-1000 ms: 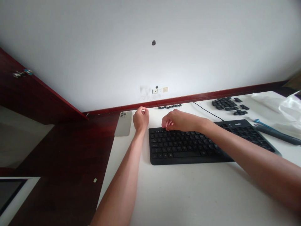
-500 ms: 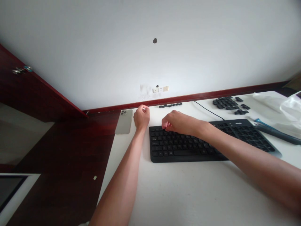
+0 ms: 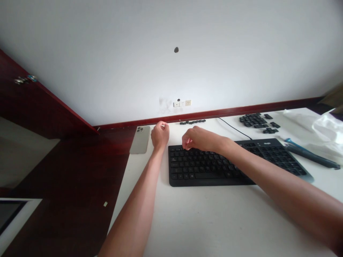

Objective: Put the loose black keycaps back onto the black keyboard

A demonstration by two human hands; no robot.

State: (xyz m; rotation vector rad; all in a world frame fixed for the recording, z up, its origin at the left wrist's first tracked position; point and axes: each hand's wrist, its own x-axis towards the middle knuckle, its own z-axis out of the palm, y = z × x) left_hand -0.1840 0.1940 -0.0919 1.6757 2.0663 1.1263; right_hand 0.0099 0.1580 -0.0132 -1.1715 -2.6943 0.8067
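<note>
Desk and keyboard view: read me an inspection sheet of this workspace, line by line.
Surface: white desktop, beside dark red wood.
Main items: black keyboard; loose black keycaps at back right; short row of keycaps at back centre.
Clutter: smartphone at the desktop's left edge; white plastic bag and dark tool at right.
Hands: left hand pinched beside the keyboard, any held item too small to tell; right hand at the keyboard's top row.
Cables: black cable running from the keyboard toward the wall.
Surroundings: white wall, wall sockets.
Other people: nothing seen.
</note>
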